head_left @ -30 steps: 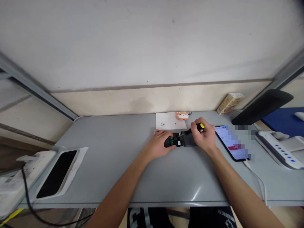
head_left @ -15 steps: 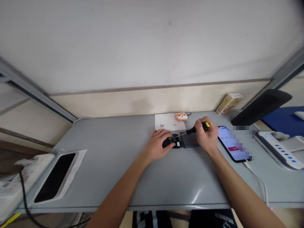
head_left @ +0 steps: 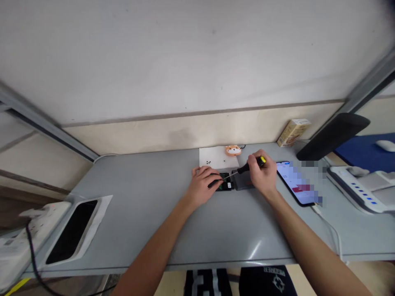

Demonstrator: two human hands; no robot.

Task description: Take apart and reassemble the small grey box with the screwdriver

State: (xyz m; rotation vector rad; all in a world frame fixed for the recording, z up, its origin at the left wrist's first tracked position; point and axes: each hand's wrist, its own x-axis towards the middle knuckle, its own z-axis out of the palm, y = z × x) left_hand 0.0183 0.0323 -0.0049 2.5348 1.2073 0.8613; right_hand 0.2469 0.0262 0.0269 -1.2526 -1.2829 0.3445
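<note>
My right hand [head_left: 263,172] is closed around the black-and-yellow handle of a screwdriver [head_left: 243,169]. Its thin shaft slants down left to a small opened black device [head_left: 227,185] with a green circuit board, where the tip meets the board near my left fingertips. My left hand [head_left: 202,187] grips a dark piece [head_left: 213,183] at the device's left end; fingers partly cover it, so its exact shape is unclear. Touching or close to the device's right side lies a dark grey flat case [head_left: 242,181], partly behind my right hand.
Behind the hands, white paper [head_left: 212,156] bears several tiny dark screws [head_left: 208,162] and an orange animal-faced case [head_left: 233,150]. Rightward are a lit phone [head_left: 296,185] on a cable, a power strip [head_left: 361,191] and a small box [head_left: 293,132]. A dark phone [head_left: 72,232] lies far left.
The dark piece under my left fingers now looks narrower and more tilted, and those fingers have shifted slightly. The screwdriver stays at the board. The whole view has moved a little.
</note>
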